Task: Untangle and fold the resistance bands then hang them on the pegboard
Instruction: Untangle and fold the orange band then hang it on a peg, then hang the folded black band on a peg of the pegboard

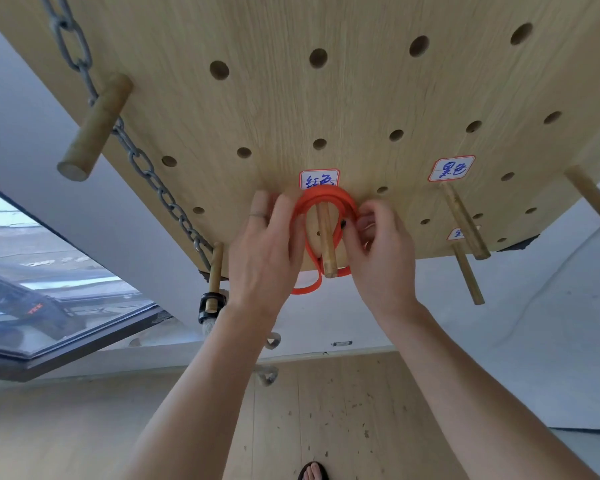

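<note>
A folded orange resistance band [326, 199] loops over a wooden peg [326, 240] on the light wooden pegboard [326, 98], just under a white handwritten label [319, 180]. My left hand [267, 247] is against the band's left side with its fingers fairly straight. My right hand [378, 244] pinches the band's right side with curled fingers. A loose loop of the band [307, 287] hangs below the peg.
Other bare pegs stick out at the right [465, 220], [468, 275], [593, 199] and a thick one at the upper left [94, 128]. A grey chain [146, 168] runs down the board's left edge. A window [49, 271] lies at the left, wooden floor [326, 410] below.
</note>
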Motion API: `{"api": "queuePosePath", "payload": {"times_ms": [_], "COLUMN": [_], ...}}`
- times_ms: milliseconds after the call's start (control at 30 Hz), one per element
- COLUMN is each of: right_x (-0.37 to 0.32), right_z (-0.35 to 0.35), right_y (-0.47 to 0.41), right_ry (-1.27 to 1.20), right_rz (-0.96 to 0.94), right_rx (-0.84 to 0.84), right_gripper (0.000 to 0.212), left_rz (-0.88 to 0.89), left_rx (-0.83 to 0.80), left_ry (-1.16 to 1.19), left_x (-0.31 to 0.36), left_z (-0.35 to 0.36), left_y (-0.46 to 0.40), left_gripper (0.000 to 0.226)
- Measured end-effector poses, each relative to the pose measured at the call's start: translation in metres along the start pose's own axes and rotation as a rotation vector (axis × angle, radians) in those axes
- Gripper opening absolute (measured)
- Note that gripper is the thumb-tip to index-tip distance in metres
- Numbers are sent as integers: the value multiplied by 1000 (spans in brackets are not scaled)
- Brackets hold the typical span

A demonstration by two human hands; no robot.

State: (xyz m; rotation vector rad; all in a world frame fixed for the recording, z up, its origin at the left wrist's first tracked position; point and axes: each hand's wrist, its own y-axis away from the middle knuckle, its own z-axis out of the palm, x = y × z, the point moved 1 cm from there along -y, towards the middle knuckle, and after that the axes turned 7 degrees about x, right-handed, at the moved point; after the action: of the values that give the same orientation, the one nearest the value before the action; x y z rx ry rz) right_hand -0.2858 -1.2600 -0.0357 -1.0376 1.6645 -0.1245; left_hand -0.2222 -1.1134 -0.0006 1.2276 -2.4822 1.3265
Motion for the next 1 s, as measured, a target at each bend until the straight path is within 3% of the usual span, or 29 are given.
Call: {"api": "queuePosePath", "payload": {"times_ms": [133,333,533,700,900,1000], "right_x": [-5,-7,-10,-17,-10,-9], "right_z": [3,6,5,-12,-41,-50], "right_y": [-9,-15,-16,-11,45,85], "right_ry": [48,179,257,288,136,84], "right_rz": [-49,-171,-192,-9,74,76], "right_rx": [-32,-30,-68,-146,-297,-464], "right_gripper": [22,18,20,42,24,19], "left_rz": [153,182,141,95,-66,-176], "left_rx": [-63,-10,-26,-67,-125,-206], "left_ry": [-36,-38,-46,-136,-217,-265], "left_x": [4,-7,0,11,9,13], "left_z": [-1,8,6,-15,-45,-59], "left_y": [-18,-17,-15,-10,70,135], "left_gripper": [29,26,21,13,29,28]}}
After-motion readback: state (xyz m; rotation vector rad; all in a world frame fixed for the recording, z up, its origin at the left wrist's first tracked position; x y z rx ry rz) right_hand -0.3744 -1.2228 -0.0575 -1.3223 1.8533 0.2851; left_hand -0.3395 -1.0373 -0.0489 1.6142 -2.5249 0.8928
